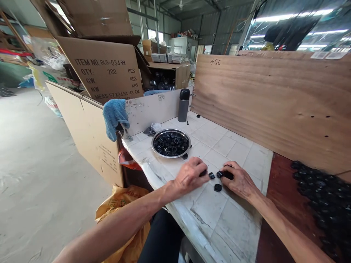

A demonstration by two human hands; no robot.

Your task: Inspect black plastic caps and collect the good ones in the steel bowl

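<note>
My left hand point(192, 173) is closed, its fingers curled round a small black plastic part point(203, 173). Opposite it, my right hand point(240, 179) is closed too, with dark material showing between thumb and fingers. A small black plastic piece point(219, 174) is at the right fingertips. Between the hands, a loose black piece point(211, 175) lies on the white tabletop point(208, 208), and a rounder black piece point(217, 187) lies nearer me. Beyond the left hand, a round metal dish point(171, 157) holds many similar black parts. The exact kind of these parts is too small to make out.
A grey flask point(183, 106) stands at the back by a low white board. A plywood panel point(268, 106) borders the far right side. Many black parts point(320, 204) are heaped at right. A blue cloth point(115, 118) hangs at left before a large carton point(104, 69).
</note>
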